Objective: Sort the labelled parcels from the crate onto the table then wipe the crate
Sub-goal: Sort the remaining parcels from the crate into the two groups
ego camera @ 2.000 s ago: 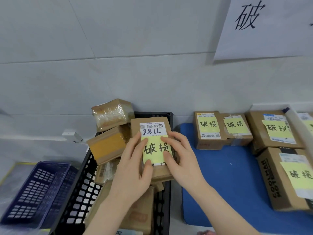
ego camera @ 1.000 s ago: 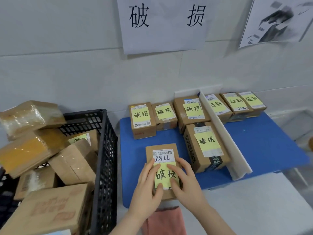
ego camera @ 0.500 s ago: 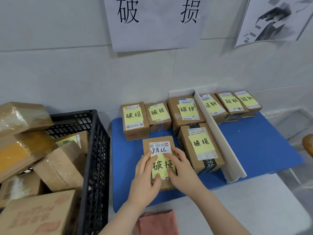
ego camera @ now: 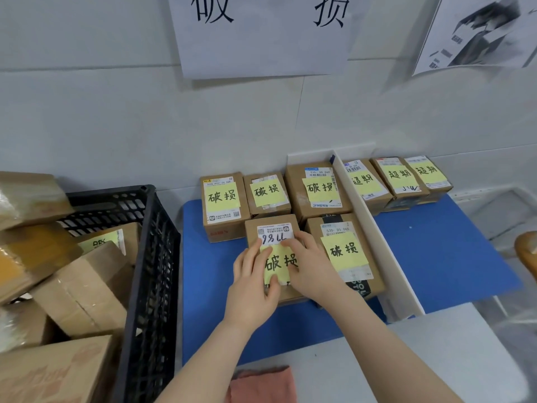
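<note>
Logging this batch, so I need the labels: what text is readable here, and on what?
"破损": wall sign.
"破损": yellow notes on five parcels left of the white divider.
"98LL", handwritten: white label on the parcel under the left hand and right hand.
"超期": notes on three parcels right of it.
"530-D5 069", "530-D5 065": two shipping labels.
Crate parcel's note, small print, wall poster: unreadable.

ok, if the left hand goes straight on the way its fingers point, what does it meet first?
Likely the middle back-row parcel, just beyond the 98LL parcel the left hand rests on; depth is unclear.
</note>
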